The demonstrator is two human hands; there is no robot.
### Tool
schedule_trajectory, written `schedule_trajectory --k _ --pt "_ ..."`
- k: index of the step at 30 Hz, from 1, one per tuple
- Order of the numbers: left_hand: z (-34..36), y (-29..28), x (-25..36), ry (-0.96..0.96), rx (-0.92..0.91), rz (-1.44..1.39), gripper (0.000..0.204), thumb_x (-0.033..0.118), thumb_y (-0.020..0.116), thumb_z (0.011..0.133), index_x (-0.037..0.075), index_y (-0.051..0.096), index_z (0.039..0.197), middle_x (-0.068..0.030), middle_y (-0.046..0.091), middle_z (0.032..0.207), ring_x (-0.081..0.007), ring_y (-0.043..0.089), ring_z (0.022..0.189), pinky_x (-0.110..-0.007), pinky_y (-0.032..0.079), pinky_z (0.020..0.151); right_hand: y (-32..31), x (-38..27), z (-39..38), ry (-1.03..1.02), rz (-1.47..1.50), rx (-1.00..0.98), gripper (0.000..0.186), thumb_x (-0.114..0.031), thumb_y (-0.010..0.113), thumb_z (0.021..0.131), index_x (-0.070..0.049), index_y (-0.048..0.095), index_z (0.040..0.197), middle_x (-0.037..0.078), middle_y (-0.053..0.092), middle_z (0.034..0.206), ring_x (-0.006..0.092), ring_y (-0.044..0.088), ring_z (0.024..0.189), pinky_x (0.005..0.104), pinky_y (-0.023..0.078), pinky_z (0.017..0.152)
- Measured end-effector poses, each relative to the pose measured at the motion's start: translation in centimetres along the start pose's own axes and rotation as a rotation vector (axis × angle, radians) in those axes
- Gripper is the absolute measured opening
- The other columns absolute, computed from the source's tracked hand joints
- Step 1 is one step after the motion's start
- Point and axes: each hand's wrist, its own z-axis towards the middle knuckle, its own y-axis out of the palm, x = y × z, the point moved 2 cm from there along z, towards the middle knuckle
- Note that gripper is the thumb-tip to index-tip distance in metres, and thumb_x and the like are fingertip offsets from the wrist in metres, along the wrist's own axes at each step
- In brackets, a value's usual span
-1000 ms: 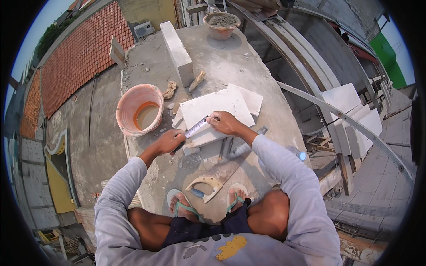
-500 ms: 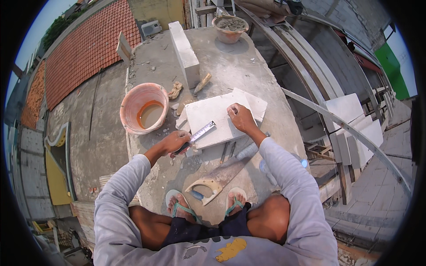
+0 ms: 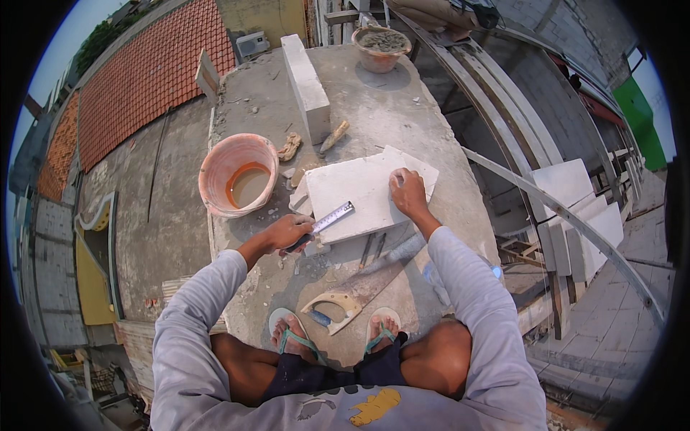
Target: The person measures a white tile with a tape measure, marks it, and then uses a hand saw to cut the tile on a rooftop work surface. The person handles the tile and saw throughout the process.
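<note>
A white lightweight block lies flat before me, propped on other pale pieces. My left hand is at its near left corner, closed round a tape measure; the short pulled-out blade reaches over the block's top. Near the block's right end, my right hand rests with fingers curled and pinched; what they hold, if anything, is too small to make out. Another pale slab sticks out beyond that end. On the concrete in front of the block lies a handsaw with a light wooden handle.
A pinkish bucket with murky water stands at left. Farther off are an upright white block, a brush-like tool and a bucket of mortar. The concrete slab's broken right edge drops toward beams. Another person crouches at the top.
My right hand has slid a little to the right along the block. My left hand keeps the tape measure at about the same place. The whole view has shifted slightly.
</note>
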Motion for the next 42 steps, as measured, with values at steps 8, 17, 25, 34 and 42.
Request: schedule_trajectory --k 8,17,25,34,42 --pt "0.7 -0.3 -1.3 0.019 -0.009 0.007 0.037 0.031 0.050 0.107 0.003 0.070 0.120 -0.0040 0.066 0.072 -0.0136 0.061 0.051 -0.032 0.046 0.039 0.5 0.4 0.0 -0.015 -0.020 0.020 0.028 -0.031 0.069 0.100 -0.008 0.075 0.117 0.023 0.068 0.117 0.0435 0.062 0.117 0.0511 0.050 0.103" --pt "0.2 -0.5 -0.2 0.014 -0.042 0.039 0.035 0.027 0.052 0.105 0.001 0.069 0.120 -0.0042 0.064 0.074 -0.0136 0.062 0.055 -0.032 0.048 0.042 0.5 0.8 0.0 -0.028 -0.036 0.000 0.028 -0.031 0.068 0.101 -0.008 0.075 0.116 0.025 0.068 0.119 0.0452 0.062 0.117 0.0515 0.050 0.104" --pt "0.3 -0.6 -1.1 0.033 -0.009 0.060 0.041 0.033 0.055 0.105 0.009 0.073 0.132 -0.0054 0.064 0.073 -0.0156 0.060 0.049 -0.034 0.046 0.038 0.4 0.9 0.2 -0.043 -0.051 -0.022 0.029 -0.031 0.067 0.100 -0.009 0.075 0.117 0.026 0.068 0.119 0.0457 0.062 0.116 0.0517 0.050 0.104" --pt "-0.1 -0.7 0.2 0.044 0.003 0.168 0.048 0.037 0.057 0.101 0.008 0.073 0.135 -0.0182 0.076 0.103 -0.0280 0.073 0.075 -0.041 0.060 0.064 0.4 2.5 0.6 -0.066 -0.057 -0.024 0.027 -0.028 0.067 0.100 -0.010 0.074 0.118 0.024 0.068 0.118 0.0453 0.062 0.115 0.0528 0.050 0.102" --pt "0.8 -1.4 -1.3 0.237 0.025 0.202 0.049 0.035 0.057 0.103 0.001 0.072 0.135 -0.0118 0.073 0.094 -0.0190 0.066 0.060 -0.035 0.052 0.043 0.9 1.0 0.7 -0.051 -0.095 0.015 0.024 -0.025 0.067 0.100 -0.007 0.076 0.113 0.022 0.071 0.113 0.0380 0.069 0.108 0.0477 0.054 0.100"
